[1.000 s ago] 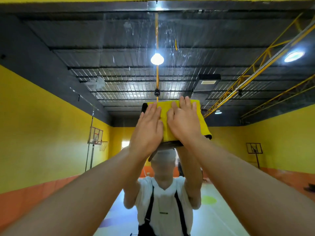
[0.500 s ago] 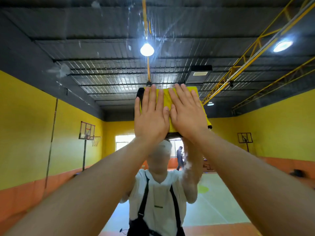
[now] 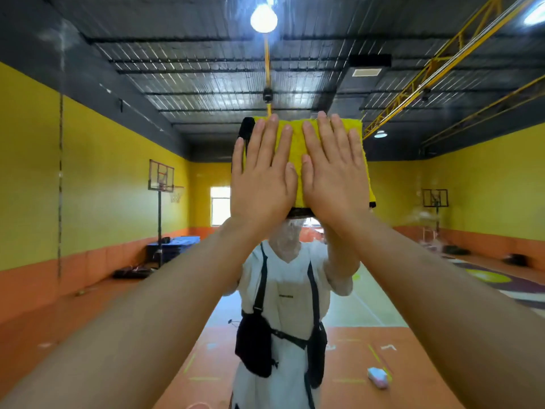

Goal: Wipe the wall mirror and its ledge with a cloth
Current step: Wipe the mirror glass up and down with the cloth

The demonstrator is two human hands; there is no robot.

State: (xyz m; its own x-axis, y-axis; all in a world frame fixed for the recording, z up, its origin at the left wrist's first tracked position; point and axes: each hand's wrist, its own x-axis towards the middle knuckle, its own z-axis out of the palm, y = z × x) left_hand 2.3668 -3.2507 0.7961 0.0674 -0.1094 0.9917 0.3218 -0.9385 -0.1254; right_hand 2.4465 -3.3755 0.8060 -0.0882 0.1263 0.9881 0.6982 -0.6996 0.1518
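Head view: the wall mirror [image 3: 442, 208] fills the whole frame and its edges are cut off on every side.
Cloth: a yellow microfibre cloth [image 3: 296, 149] with a dark border lies flat on the glass at upper centre. Both hands cover most of it, and only its top, middle strip and right edge show.
Left hand [image 3: 262, 178]: palm flat, fingers straight and spread, pressing the cloth's left part. It grips nothing.
Right hand [image 3: 333, 175]: also flat, fingers straight, pressing the cloth's right part, just beside the left hand with the thumbs near each other.
Reflected person [image 3: 286, 290]: white shirt, black straps and pouch. The cloth and hands hide the head.
Glass: faint smears blur the reflection at far right.
Reflected hall: basketball hoop [image 3: 161, 175] at left, ceiling lamp [image 3: 263, 19] above.
Floor: a small pink-white object [image 3: 377, 377], too blurred to identify.
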